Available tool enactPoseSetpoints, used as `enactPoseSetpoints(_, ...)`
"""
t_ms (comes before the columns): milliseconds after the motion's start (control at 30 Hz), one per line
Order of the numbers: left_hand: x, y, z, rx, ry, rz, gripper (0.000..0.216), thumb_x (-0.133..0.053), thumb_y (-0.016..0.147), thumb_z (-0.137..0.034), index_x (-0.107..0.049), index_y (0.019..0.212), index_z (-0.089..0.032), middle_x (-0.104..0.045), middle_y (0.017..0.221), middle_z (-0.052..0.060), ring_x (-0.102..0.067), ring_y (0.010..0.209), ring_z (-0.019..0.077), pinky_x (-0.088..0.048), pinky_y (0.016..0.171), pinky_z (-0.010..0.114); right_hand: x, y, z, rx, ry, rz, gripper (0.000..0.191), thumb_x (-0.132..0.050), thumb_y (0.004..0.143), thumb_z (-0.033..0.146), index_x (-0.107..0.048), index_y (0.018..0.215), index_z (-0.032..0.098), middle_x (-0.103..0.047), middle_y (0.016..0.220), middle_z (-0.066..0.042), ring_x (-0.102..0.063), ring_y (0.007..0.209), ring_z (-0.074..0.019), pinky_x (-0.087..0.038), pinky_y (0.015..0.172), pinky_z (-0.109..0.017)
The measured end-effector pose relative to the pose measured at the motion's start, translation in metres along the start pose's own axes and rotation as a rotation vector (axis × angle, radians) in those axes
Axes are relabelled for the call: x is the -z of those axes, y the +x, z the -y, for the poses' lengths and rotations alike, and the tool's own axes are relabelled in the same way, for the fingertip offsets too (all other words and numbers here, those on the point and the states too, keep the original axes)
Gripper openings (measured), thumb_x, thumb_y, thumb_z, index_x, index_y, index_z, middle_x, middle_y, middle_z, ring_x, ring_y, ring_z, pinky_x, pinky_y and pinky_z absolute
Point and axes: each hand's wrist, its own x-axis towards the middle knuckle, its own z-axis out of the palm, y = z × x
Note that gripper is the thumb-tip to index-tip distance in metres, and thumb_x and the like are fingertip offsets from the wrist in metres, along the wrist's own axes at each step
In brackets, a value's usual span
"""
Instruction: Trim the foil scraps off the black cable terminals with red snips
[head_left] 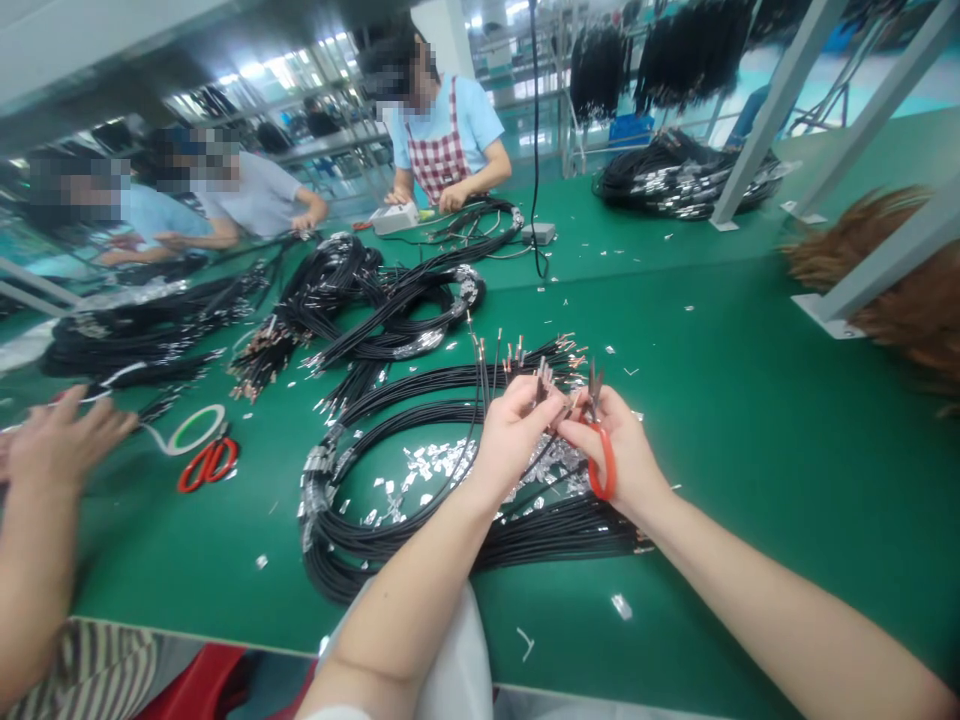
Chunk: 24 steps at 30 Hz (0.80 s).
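A coiled bundle of black cables [319, 520] lies on the green table in front of me, bound with clear tape on its left side. My left hand [517, 420] pinches the stripped end of a cable over this coil. Close beside it on the right, my right hand [622, 450] holds red-handled scissors [602, 470], blades pointing up and away from me. The fingertips of both hands nearly meet; what lies exactly between them is partly hidden. Copper-coloured wire ends [562, 345] fan out just beyond my hands. Shiny foil scraps [435, 460] are scattered inside the coil.
More cable coils [427, 320] lie farther back. At the left are another pair of red scissors [208, 464], a tape roll [196, 430] and a co-worker's hand [71, 440]. Metal posts [780, 110] rise at the right. Several people work across the table.
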Motion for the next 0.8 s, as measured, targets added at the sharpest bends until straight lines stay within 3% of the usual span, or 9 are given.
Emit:
enactPoseSetpoints(133, 0.0, 0.0, -0.002, 0.164, -0.081, 0.006, 0.02, -0.063, 0.075, -0.036, -0.061, 0.075, -0.016, -0.048, 0.054, -0.004, -0.035, 0.044, 0.0047, -0.028, 0.045, 0.02, 0.004, -0.001, 0.0, -0.048, -0.058, 0.062, 0.04, -0.077, 0.061, 0.028, -0.046, 0.085, 0.024, -0.054, 0.068, 0.006, -0.051, 0.063, -0.0107, -0.043, 0.061, -0.025)
enactPoseSetpoints(300, -0.003, -0.001, -0.005, 0.235, -0.09, 0.06, 0.022, -0.07, 0.066, -0.032, -0.059, 0.072, -0.014, -0.058, 0.06, 0.0, -0.039, 0.046, 0.0043, -0.028, 0.045, 0.019, 0.005, -0.002, 0.001, -0.058, -0.071, 0.15, 0.045, -0.076, 0.062, 0.03, -0.038, 0.084, 0.025, -0.054, 0.065, 0.008, -0.053, 0.059, -0.0115, -0.04, 0.057, -0.026)
enactPoseSetpoints(500, -0.003, 0.001, -0.002, 0.225, -0.084, 0.011, 0.019, -0.068, 0.066, -0.029, -0.057, 0.066, -0.013, -0.047, 0.05, -0.005, -0.033, 0.04, 0.0028, -0.023, 0.041, 0.019, 0.009, 0.001, -0.002, -0.032, -0.089, 0.117, 0.043, -0.076, 0.062, 0.027, -0.038, 0.083, 0.024, -0.053, 0.064, 0.008, -0.052, 0.059, -0.0104, -0.039, 0.058, -0.025)
enactPoseSetpoints(800, -0.004, 0.001, -0.001, 0.23, -0.09, 0.085, 0.017, -0.064, 0.071, -0.029, -0.055, 0.071, -0.014, -0.045, 0.053, -0.006, -0.031, 0.041, 0.0024, -0.024, 0.042, 0.018, 0.013, 0.003, -0.004, -0.036, -0.108, 0.119, 0.044, -0.076, 0.061, 0.027, -0.039, 0.085, 0.023, -0.055, 0.064, 0.008, -0.052, 0.057, -0.0095, -0.04, 0.056, -0.025)
